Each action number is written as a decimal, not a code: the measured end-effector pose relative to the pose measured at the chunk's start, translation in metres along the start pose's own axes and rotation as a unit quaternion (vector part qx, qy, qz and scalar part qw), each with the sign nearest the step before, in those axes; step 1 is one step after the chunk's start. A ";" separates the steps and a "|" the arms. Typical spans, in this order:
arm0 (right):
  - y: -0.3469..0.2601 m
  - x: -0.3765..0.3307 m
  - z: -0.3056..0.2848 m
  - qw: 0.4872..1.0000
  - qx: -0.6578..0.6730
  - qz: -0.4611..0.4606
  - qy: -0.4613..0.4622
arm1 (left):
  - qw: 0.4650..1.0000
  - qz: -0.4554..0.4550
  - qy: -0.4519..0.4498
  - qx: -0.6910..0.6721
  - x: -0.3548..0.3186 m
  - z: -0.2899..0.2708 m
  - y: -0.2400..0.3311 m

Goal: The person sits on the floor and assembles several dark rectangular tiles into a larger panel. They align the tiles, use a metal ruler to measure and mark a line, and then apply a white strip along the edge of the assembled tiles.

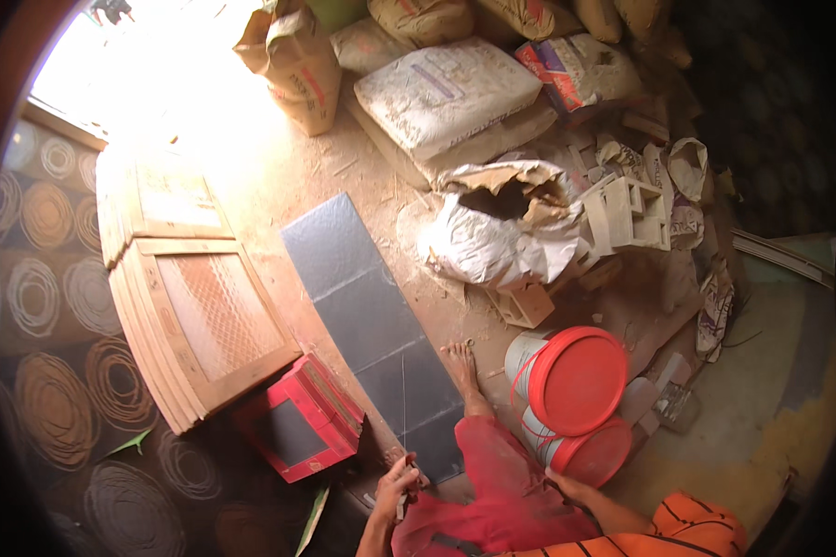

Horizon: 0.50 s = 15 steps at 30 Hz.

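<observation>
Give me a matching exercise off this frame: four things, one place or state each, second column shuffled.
Things:
1. long dark tile
2. torn white sack
3. red-lidded buckets
4. red box

Places or states:
A. lies open beside the pale blocks
B. stacked by the right hand
C. sits against the wooden panels, left of the tile
D. flat on the floor, a bare foot on its near end

Pairs: 1-D, 2-A, 3-B, 4-C. The left hand holds a small tool at the tile's near edge.
</observation>
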State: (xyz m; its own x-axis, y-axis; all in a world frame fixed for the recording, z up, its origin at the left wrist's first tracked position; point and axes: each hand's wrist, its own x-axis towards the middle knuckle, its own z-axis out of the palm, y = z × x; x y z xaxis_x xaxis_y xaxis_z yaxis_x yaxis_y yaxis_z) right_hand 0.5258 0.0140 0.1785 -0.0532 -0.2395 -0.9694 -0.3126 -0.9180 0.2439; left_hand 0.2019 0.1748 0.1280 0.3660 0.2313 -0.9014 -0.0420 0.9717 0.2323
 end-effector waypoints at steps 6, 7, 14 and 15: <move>-0.012 -0.017 -0.039 0.997 -0.013 -0.068 -0.042 | 0.998 -0.004 0.019 -0.061 -0.044 0.069 0.025; -0.010 -0.017 -0.047 0.996 -0.009 -0.075 -0.045 | 0.998 -0.001 0.022 -0.063 -0.048 0.078 0.028; -0.028 0.019 -0.068 0.976 -0.066 -0.197 0.060 | 0.989 0.023 0.140 0.049 -0.076 0.116 0.030; -0.020 0.024 -0.076 0.942 -0.148 -0.272 0.127 | 0.986 0.012 0.154 0.056 -0.080 0.114 0.025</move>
State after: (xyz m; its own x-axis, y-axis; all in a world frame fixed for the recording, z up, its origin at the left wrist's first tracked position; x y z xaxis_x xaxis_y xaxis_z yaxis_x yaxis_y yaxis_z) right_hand 0.6024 0.0024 0.1529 0.2788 0.2584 -0.9249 0.0517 -0.9658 -0.2543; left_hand 0.2778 0.1755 0.2478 0.0652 0.2735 -0.9597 0.0630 0.9587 0.2774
